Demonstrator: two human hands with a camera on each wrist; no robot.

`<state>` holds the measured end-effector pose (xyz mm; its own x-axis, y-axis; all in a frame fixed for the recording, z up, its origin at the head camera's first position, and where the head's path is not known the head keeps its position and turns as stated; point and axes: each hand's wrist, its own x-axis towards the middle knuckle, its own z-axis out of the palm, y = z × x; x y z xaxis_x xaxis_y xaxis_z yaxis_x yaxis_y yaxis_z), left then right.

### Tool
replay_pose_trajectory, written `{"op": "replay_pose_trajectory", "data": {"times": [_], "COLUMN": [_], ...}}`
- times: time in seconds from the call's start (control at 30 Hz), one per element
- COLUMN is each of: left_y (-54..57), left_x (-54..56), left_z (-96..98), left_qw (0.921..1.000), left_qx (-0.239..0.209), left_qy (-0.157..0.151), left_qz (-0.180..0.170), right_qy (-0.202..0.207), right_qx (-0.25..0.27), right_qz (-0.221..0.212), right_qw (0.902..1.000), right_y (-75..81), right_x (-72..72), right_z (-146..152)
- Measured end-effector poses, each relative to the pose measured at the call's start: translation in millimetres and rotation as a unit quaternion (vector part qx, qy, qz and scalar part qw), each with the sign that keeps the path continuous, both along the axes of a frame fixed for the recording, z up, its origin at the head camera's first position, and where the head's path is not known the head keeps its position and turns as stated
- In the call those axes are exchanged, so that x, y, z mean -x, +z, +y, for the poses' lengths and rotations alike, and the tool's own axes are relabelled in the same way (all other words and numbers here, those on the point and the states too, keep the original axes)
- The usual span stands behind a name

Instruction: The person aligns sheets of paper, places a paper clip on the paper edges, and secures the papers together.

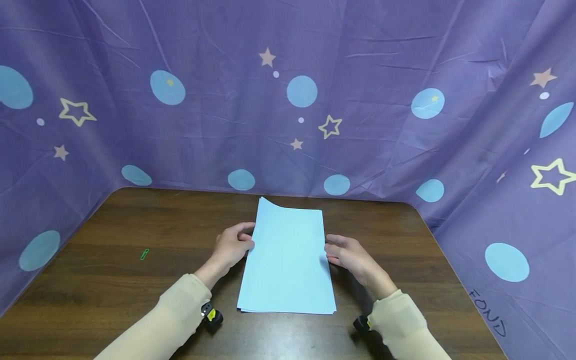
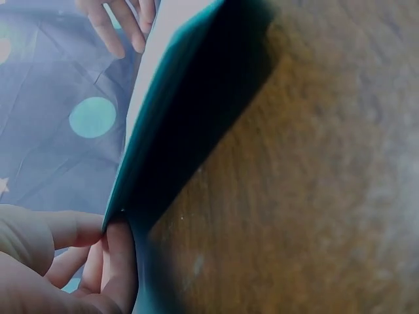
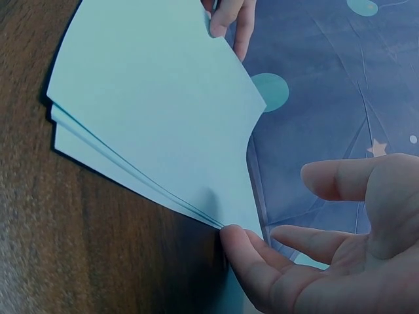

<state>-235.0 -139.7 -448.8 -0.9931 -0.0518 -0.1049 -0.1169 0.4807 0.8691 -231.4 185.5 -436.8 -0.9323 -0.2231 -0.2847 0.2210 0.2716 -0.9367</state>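
Observation:
A stack of light-blue paper sheets (image 1: 288, 265) lies lengthwise in front of me, its far left corner curling up. My left hand (image 1: 230, 246) pinches the left edge, thumb on one side and fingers on the other, and the left wrist view shows that side raised off the wood. At the right edge, my right hand (image 1: 353, 255) touches the sheets with its fingertips (image 3: 237, 243) while the thumb stays apart from them. Along that side the right wrist view shows the sheets slightly fanned, their edges uneven.
A green paper clip (image 1: 144, 254) lies on the brown wooden table (image 1: 90, 300), left of the paper. A purple curtain (image 1: 216, 100) with stars and dots hangs behind the table and along both sides. Each wrist carries a small black camera (image 1: 212, 318).

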Motion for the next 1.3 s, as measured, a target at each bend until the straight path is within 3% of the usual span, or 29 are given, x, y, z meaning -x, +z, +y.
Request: {"op": "replay_pose_trajectory", "data": {"times": [0.6,1.3], "left_y": [-6.4,-4.4], "left_x": [-1.5,-1.3], "left_z": [0.8,-3.8], "left_qw": [0.9975,0.9940], "left_qx": [-0.007,-0.095], "left_qy": [0.029,0.048], "left_qz": [0.063,0.025], "right_qy": [-0.014,-0.024], "right_qx": [0.012,0.026], "right_qz": [-0.010,0.012], "right_qw": [0.9998,0.9993], "right_y": [-6.2,-9.3], "right_x": [-2.2,-2.0], "right_z": [-0.2,1.2]}}
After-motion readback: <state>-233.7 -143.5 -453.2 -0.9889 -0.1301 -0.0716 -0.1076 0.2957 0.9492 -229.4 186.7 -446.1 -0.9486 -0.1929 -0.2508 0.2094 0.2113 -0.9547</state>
